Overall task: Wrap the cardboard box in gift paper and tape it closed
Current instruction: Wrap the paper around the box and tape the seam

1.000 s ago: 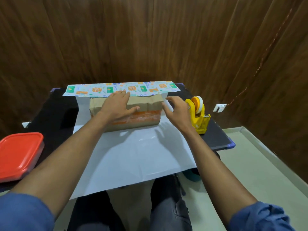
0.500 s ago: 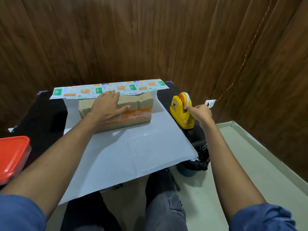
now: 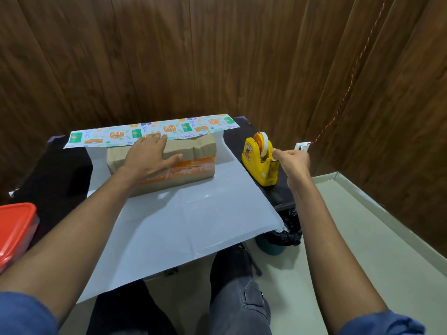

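A long cardboard box [image 3: 193,163] with an orange band lies on the white back of the gift paper [image 3: 188,221], which spreads over the black table. The paper's far edge is folded up, and its printed side [image 3: 154,131] rests on the box top. My left hand [image 3: 150,158] lies flat on the box and holds that printed flap down. My right hand [image 3: 294,159] is at the cutter end of the yellow tape dispenser [image 3: 260,163], fingers pinched at the tape end. The tape strip itself is too thin to make out.
A red-lidded container [image 3: 14,230] sits at the table's left edge. The black table [image 3: 53,184] ends just right of the dispenser. Below that edge stands a bin with a black bag [image 3: 283,235]. Wood-panelled walls close in behind and on the right.
My right hand left the box's right end and went to the tape dispenser, where it now pinches at the cutter. My left hand stayed flat on the box.
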